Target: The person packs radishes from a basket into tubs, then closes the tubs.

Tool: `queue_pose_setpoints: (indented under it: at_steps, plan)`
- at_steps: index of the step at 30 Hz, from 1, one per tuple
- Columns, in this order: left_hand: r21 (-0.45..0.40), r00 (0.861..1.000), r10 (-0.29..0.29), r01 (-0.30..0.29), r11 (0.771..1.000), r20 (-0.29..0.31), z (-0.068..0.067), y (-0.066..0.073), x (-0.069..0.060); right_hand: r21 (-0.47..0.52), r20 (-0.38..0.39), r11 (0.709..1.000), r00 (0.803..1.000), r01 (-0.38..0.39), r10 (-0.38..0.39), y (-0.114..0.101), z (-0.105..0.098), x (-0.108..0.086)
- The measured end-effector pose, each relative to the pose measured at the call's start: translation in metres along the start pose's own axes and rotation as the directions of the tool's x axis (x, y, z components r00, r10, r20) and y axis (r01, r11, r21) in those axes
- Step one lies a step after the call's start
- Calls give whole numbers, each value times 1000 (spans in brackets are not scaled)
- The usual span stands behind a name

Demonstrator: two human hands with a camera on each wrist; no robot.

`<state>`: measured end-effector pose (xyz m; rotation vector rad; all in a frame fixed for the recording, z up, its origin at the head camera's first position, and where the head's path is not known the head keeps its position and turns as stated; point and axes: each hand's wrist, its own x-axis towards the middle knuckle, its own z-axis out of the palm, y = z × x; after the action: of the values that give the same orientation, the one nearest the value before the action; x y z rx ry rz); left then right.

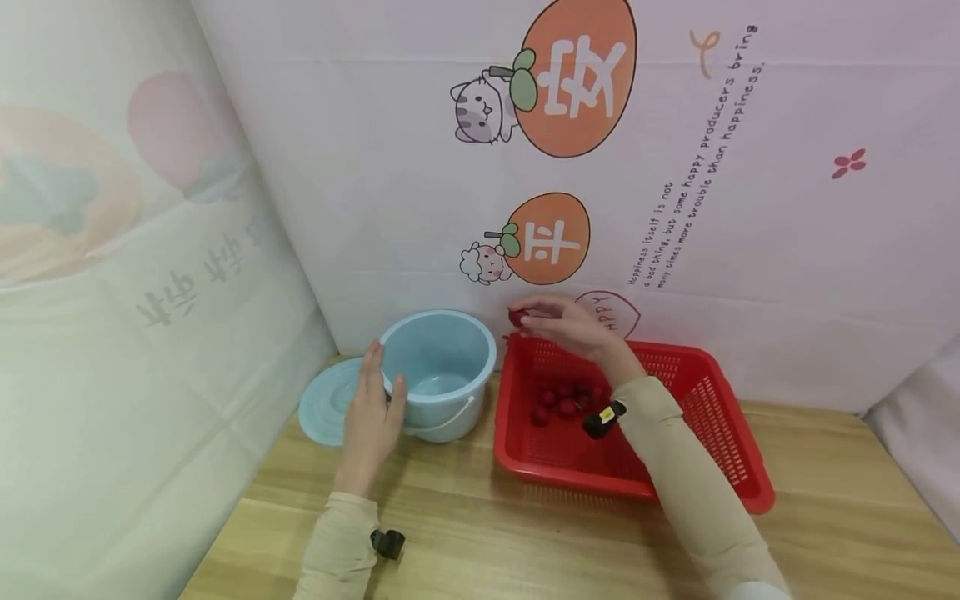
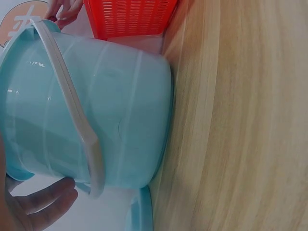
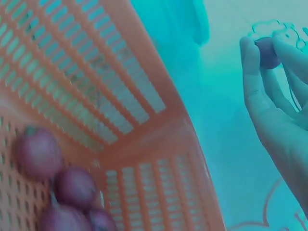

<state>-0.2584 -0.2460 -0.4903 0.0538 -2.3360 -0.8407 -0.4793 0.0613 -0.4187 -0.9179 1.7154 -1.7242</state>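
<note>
My right hand (image 1: 566, 325) pinches a small red radish (image 1: 517, 317) between thumb and fingertips, above the back left corner of the red basket (image 1: 512, 454). In the right wrist view the held radish (image 3: 268, 53) shows at the fingertips. Several more radishes (image 1: 567, 407) lie together inside the basket. My left hand (image 1: 372, 421) rests against the left side of a light blue bucket (image 1: 450, 421), its fingers fairly straight. The left wrist view shows two fingertips (image 2: 62, 190) beside the bucket wall, near the end of its white handle (image 2: 72, 103).
A round light blue lid (image 1: 326, 404) lies on the wooden table (image 1: 480, 533), left of the bucket and partly behind my left hand. A printed white cloth (image 1: 390, 167) hangs behind the table, with another pale cloth (image 1: 150, 400) on the left.
</note>
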Motion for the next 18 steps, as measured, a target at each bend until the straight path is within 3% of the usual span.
queue_pose_setpoints:
  at_steps: [3,11,18]
  plan:
    - [5,1000,7,-7,1000,-6,1,-1,2,34,19,999,999,27,-28,1,9,8]
    - [-1,999,20,-20,1000,-26,1,3,2,-7,52,1000,999,9,-9,5,31,19]
    - [8,999,30,-29,1000,-39,1,-1,2,50,80,998,996,34,-38,0,49,28]
